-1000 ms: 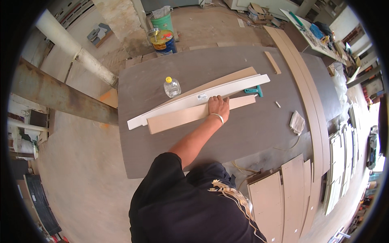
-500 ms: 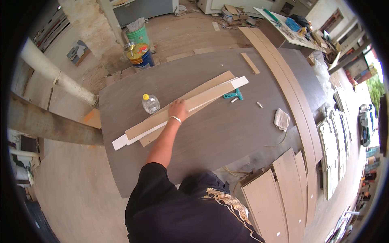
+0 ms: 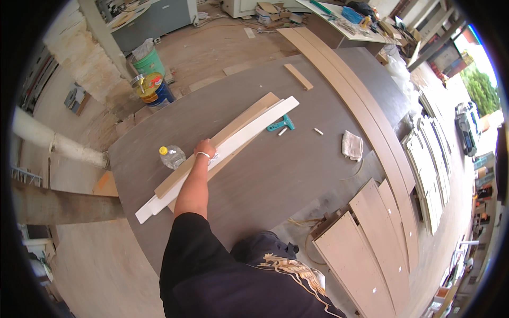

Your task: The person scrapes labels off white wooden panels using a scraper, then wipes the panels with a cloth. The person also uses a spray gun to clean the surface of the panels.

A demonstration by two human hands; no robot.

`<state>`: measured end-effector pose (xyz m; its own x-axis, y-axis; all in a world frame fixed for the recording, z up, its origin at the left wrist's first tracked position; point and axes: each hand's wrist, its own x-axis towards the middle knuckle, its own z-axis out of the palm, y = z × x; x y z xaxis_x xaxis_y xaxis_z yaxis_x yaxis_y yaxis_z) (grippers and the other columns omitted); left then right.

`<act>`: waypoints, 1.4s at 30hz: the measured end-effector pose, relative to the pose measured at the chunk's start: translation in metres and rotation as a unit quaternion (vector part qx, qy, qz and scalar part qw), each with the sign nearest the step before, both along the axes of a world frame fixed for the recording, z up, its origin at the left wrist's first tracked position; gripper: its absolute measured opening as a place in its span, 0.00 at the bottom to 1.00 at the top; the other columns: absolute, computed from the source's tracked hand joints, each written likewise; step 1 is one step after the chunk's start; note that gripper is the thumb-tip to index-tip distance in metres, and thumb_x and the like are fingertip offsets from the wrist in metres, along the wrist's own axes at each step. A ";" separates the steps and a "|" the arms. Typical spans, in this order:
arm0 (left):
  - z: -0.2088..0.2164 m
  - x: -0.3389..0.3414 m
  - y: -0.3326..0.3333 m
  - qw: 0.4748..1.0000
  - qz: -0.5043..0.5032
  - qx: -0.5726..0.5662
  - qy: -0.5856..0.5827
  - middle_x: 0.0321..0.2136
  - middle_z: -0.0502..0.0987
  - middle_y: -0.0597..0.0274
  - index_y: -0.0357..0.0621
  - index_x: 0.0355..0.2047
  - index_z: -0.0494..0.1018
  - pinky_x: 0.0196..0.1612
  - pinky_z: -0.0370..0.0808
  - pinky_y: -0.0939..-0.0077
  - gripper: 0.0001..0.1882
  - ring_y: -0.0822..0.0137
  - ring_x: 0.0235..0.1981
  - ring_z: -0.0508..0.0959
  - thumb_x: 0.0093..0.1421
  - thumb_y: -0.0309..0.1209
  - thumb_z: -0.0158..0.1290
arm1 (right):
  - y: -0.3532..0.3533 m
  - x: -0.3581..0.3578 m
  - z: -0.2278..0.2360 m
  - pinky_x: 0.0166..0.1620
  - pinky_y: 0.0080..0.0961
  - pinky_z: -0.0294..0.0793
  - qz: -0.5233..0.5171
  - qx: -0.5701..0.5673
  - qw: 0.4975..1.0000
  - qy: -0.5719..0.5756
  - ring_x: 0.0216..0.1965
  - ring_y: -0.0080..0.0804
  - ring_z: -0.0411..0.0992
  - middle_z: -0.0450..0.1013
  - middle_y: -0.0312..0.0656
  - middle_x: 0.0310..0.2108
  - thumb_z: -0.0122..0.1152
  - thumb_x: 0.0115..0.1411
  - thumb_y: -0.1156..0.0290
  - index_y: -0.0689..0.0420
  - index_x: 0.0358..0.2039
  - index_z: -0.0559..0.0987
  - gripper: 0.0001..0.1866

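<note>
My left hand, with a pale band at its wrist, reaches over a small stack of long strips on a grey-brown sheet. Its fingers are closed at the far edge of a tan strip, though partly hidden. A white strip lies along the near side, white face showing, over another tan strip partly covered beneath. Just beyond the hand, a clear plastic bottle with a yellow cap stands on the sheet. A teal scraper-like tool rests by the strips' far right end. My right hand is out of view.
Small white sticks, a folded cloth and a short tan strip lie on the sheet. Long tan boards run along its right side. More panels lean nearer me. A paint can and green bucket stand beyond.
My left hand has shifted to the far edge of the strips. A broad white face now shows where a tan face lay uppermost. The whole view has turned and moved slightly.
</note>
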<state>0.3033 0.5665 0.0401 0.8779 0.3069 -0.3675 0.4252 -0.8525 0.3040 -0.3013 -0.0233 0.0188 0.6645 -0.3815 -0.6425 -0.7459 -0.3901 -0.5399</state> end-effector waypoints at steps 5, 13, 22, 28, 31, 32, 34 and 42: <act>-0.010 0.017 0.025 0.987 -0.032 -0.139 0.069 0.56 0.78 0.38 0.32 0.57 0.76 0.62 0.75 0.58 0.36 0.47 0.59 0.79 0.51 0.42 0.70 | 0.019 -0.005 0.010 0.49 0.31 0.82 0.034 -0.035 0.998 -0.035 0.47 0.45 0.82 0.81 0.58 0.47 0.59 0.60 0.72 0.67 0.54 0.81 0.22; 0.012 0.014 0.021 0.982 -0.131 -0.087 0.100 0.55 0.79 0.37 0.30 0.56 0.74 0.61 0.75 0.58 0.39 0.44 0.58 0.79 0.50 0.44 0.72 | 0.028 -0.027 -0.021 0.56 0.29 0.78 0.243 -0.144 0.957 -0.064 0.51 0.42 0.81 0.82 0.54 0.49 0.61 0.61 0.69 0.63 0.49 0.85 0.19; 0.009 0.012 -0.001 0.996 -0.018 0.083 0.011 0.62 0.73 0.57 0.54 0.62 0.72 0.65 0.70 0.49 0.35 0.52 0.65 0.71 0.56 0.48 0.69 | 0.036 0.019 0.060 0.45 0.37 0.82 -0.243 0.116 0.963 0.018 0.42 0.51 0.82 0.82 0.58 0.43 0.61 0.58 0.68 0.64 0.52 0.81 0.22; -0.005 -0.005 0.001 0.996 -0.019 0.079 -0.028 0.62 0.73 0.52 0.54 0.64 0.73 0.63 0.73 0.51 0.34 0.48 0.64 0.72 0.58 0.47 0.66 | 0.055 0.052 0.076 0.31 0.40 0.84 -0.422 0.170 0.890 0.038 0.28 0.47 0.81 0.81 0.57 0.35 0.48 0.64 0.74 0.64 0.57 0.78 0.22; -0.014 0.000 0.008 0.998 0.001 0.062 0.031 0.64 0.72 0.54 0.60 0.64 0.74 0.64 0.72 0.50 0.31 0.49 0.66 0.71 0.61 0.45 0.65 | 0.061 0.056 0.075 0.39 0.36 0.85 -0.399 0.192 0.896 0.033 0.34 0.44 0.82 0.82 0.56 0.37 0.52 0.65 0.73 0.69 0.56 0.77 0.21; -0.013 0.003 0.011 0.998 -0.013 0.056 0.030 0.63 0.74 0.53 0.60 0.64 0.74 0.63 0.73 0.49 0.30 0.48 0.65 0.72 0.61 0.45 0.64 | 0.062 0.054 0.074 0.38 0.36 0.85 -0.400 0.190 0.896 0.028 0.34 0.44 0.82 0.82 0.56 0.37 0.52 0.66 0.72 0.68 0.56 0.77 0.21; -0.008 0.008 0.012 0.997 -0.048 0.060 0.024 0.60 0.76 0.50 0.57 0.61 0.76 0.62 0.75 0.49 0.27 0.46 0.62 0.75 0.62 0.43 0.62 | 0.062 0.052 0.070 0.34 0.38 0.84 -0.390 0.182 0.902 0.038 0.30 0.43 0.82 0.82 0.54 0.38 0.49 0.67 0.71 0.62 0.56 0.79 0.20; 0.024 -0.027 -0.070 0.967 -0.052 0.210 -0.134 0.64 0.69 0.43 0.39 0.60 0.70 0.67 0.66 0.46 0.26 0.41 0.65 0.70 0.62 0.32 0.56 | 0.058 0.013 0.037 0.26 0.35 0.80 -0.466 0.169 0.868 0.015 0.22 0.40 0.78 0.79 0.52 0.31 0.49 0.69 0.71 0.64 0.56 0.77 0.18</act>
<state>0.2765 0.4969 0.0637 0.9583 0.2855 0.0147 0.2854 -0.9584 0.0098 -0.2880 0.0352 0.0557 0.1488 -0.5315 -0.8339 -0.6676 0.5680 -0.4812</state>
